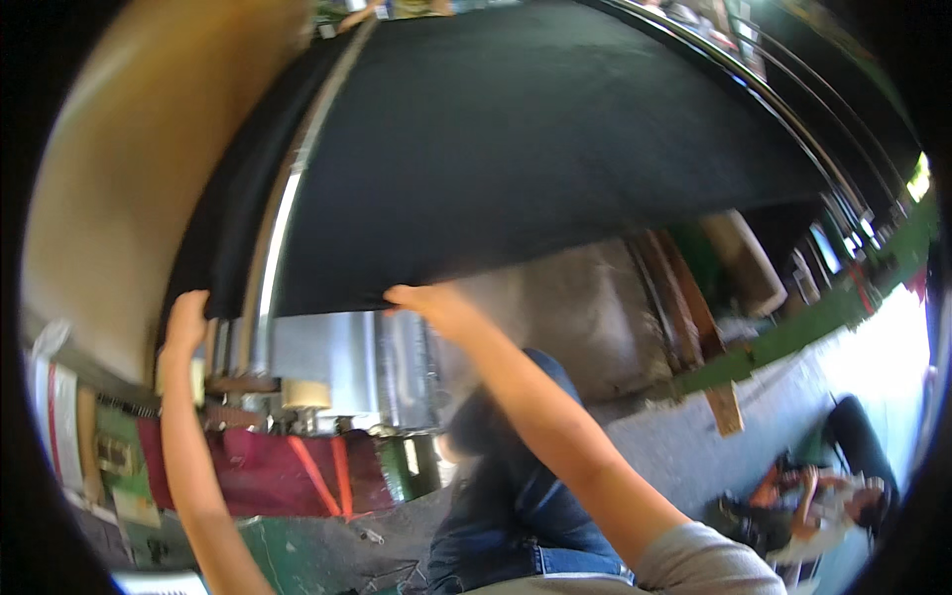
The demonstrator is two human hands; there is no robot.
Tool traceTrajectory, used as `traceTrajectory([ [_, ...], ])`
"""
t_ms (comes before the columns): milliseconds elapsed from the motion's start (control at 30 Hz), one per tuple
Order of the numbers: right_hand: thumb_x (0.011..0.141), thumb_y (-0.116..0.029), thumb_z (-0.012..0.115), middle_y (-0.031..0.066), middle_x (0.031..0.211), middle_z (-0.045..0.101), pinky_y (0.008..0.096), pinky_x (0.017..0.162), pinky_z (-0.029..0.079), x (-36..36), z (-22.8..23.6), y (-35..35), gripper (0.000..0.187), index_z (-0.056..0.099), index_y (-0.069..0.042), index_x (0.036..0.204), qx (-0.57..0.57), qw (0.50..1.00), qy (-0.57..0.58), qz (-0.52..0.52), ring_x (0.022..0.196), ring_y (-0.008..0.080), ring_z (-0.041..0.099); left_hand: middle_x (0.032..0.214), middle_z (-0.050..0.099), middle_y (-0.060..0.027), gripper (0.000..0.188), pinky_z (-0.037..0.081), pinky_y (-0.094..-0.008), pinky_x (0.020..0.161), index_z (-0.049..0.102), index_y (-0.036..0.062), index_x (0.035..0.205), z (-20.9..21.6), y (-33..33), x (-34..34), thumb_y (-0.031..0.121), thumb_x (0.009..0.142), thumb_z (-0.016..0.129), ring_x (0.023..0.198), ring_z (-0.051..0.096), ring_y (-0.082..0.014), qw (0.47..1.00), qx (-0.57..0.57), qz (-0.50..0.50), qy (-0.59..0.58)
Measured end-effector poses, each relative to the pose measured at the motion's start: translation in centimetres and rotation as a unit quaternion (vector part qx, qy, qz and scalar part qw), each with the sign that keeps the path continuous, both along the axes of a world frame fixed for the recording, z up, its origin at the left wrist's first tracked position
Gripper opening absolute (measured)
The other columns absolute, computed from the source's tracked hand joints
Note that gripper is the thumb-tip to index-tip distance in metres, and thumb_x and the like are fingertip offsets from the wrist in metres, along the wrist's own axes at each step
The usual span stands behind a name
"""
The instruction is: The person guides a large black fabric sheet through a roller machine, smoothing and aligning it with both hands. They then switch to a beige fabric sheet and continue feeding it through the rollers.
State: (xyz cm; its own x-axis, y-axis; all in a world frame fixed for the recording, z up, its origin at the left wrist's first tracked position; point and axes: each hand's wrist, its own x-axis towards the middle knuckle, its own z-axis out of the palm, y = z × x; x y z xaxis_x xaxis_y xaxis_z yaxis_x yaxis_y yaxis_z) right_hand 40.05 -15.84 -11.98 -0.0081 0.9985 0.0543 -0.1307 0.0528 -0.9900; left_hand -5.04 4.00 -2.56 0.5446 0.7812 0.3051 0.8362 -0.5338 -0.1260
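A wide black fabric sheet stretches away from me over a machine with metal rollers. My right hand is closed on its near edge, fingertips pinching the cloth. Farther left, my left hand grips the same sheet near its left corner, fingers curled over the edge. Between my hands a shiny metal bar runs lengthwise over the sheet. Below the near edge, a smooth silvery metal surface shows.
A large tan panel rises at left. Maroon cloth with red straps hangs at the machine's near side. A green beam crosses at right. Another person is at lower right; someone's hand shows at the far edge.
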Motion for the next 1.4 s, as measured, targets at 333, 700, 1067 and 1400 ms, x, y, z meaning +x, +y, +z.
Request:
traceTrajectory([
  [333, 0.079, -0.011, 0.067, 0.0099, 0.072, 0.062, 0.0327, 0.066, 0.050, 0.4, 2.3, 0.7, 0.018, 0.062, 0.006, 0.082, -0.045, 0.896, 0.390, -0.205, 0.070, 0.0187, 0.060, 0.085, 0.059, -0.0242, 0.012, 0.048, -0.0463, 0.074, 0.056, -0.0015, 0.078, 2.6, -4.5, 3.3, -0.008, 0.069, 0.053, 0.087, 0.059, -0.0415, 0.986, -0.019, 0.148, 0.073],
  [700, 0.076, -0.012, 0.070, 0.0071, 0.082, 0.061, 0.0328, 0.064, 0.049, 0.7, 0.2, 1.7, 0.020, 0.062, 0.000, 0.090, -0.080, 0.924, 0.318, -0.195, 0.070, 0.0190, 0.058, 0.078, 0.063, -0.0214, 0.011, 0.050, -0.0465, 0.070, 0.062, 0.0010, 0.065, 2.0, -3.8, 3.7, -0.008, 0.065, 0.056, 0.080, 0.062, -0.0401, 0.990, -0.016, 0.125, 0.069],
  [1067, 0.077, 0.000, 0.066, 0.0076, 0.085, 0.061, 0.0323, 0.070, 0.049, 1.2, 0.4, 0.7, 0.011, 0.062, 0.000, 0.087, -0.111, 0.968, 0.190, -0.119, 0.080, 0.0189, 0.059, 0.092, 0.060, -0.0178, 0.020, 0.046, -0.0425, 0.078, 0.052, -0.0003, 0.079, 4.3, -5.7, 7.3, -0.013, 0.063, 0.054, 0.098, 0.056, -0.0358, 0.999, 0.002, 0.020, -0.027],
  [1400, 0.081, -0.007, 0.063, 0.0040, 0.084, 0.060, 0.0331, 0.067, 0.046, 2.5, 0.2, 1.3, 0.006, 0.060, -0.006, 0.085, -0.077, 0.919, 0.339, -0.185, 0.073, 0.0170, 0.057, 0.084, 0.063, -0.0215, 0.014, 0.051, -0.0430, 0.074, 0.064, 0.0006, 0.073, 2.5, -4.3, 3.7, -0.009, 0.064, 0.059, 0.086, 0.062, -0.0376, 0.974, -0.035, 0.194, 0.113],
])
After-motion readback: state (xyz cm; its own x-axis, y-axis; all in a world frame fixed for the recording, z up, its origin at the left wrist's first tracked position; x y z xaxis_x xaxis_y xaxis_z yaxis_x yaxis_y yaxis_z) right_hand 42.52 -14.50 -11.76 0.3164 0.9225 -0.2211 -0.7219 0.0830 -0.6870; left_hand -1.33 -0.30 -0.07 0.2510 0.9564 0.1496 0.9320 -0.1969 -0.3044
